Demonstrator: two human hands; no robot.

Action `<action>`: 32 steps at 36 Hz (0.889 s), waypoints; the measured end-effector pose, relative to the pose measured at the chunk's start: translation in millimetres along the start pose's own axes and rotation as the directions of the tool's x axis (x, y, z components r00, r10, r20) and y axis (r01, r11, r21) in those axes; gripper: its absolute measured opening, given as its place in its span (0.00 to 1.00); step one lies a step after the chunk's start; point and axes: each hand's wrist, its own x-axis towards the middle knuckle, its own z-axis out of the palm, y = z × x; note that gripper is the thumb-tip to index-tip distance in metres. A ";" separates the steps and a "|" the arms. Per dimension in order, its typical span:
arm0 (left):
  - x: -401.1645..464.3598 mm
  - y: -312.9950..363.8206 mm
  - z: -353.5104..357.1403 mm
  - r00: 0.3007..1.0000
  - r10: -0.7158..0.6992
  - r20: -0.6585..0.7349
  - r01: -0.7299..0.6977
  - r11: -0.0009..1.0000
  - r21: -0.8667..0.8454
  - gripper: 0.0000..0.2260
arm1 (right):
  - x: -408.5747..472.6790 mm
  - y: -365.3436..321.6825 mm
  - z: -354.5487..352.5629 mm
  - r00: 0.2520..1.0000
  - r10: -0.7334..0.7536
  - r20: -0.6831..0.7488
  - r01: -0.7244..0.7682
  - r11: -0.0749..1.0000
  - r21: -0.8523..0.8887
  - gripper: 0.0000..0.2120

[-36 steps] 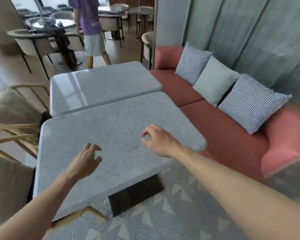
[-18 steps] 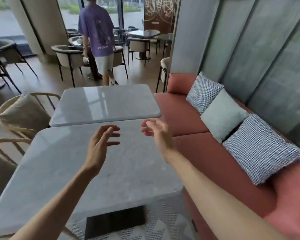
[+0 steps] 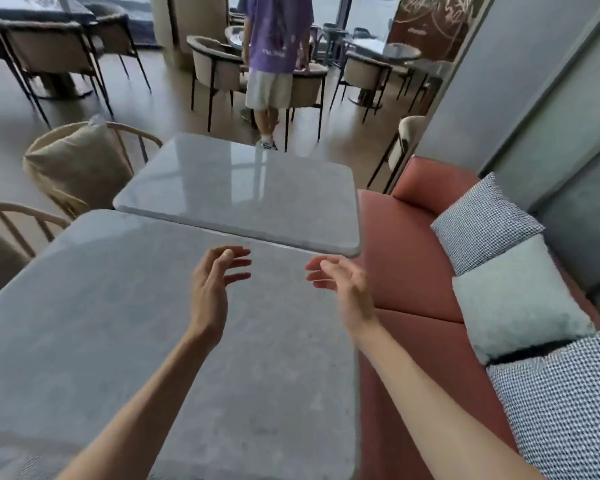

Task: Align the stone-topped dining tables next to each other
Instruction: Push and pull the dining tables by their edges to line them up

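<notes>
Two grey stone-topped tables stand edge to edge. The near table (image 3: 125,341) fills the lower left of the view. The far table (image 3: 243,192) lies beyond it, slightly skewed, its right corner sticking out past the seam towards the sofa. My left hand (image 3: 212,289) and my right hand (image 3: 343,289) hover above the near table close to the seam, palms facing each other, fingers relaxed and spread. Neither hand holds or touches anything.
A red sofa (image 3: 416,265) with checked and pale cushions (image 3: 513,299) runs along the tables' right side. Wooden chairs with a beige cushion (image 3: 77,164) stand at the left. A person in a purple shirt (image 3: 274,57) stands beyond the far table among other chairs and tables.
My hands lifted off the near tabletop and now hover with palms facing each other. The view has risen and moved forward, bringing the far table closer.
</notes>
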 end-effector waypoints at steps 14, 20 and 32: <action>-8.5 -4.0 -62.6 0.785 0.085 -0.613 0.013 0.988 0.154 0.12 | 124.0 44.5 89.6 0.867 0.103 0.488 -0.152 0.986 0.062 0.12; -65.1 7.4 -66.2 0.563 0.130 -0.816 0.019 0.985 0.170 0.11 | 123.9 60.3 131.3 0.707 0.115 0.698 -0.196 0.980 0.037 0.10; -120.7 -37.2 -27.6 0.364 0.073 -0.928 -0.023 0.997 0.070 0.10 | 96.4 63.2 132.3 0.593 0.116 0.797 -0.174 0.985 -0.013 0.11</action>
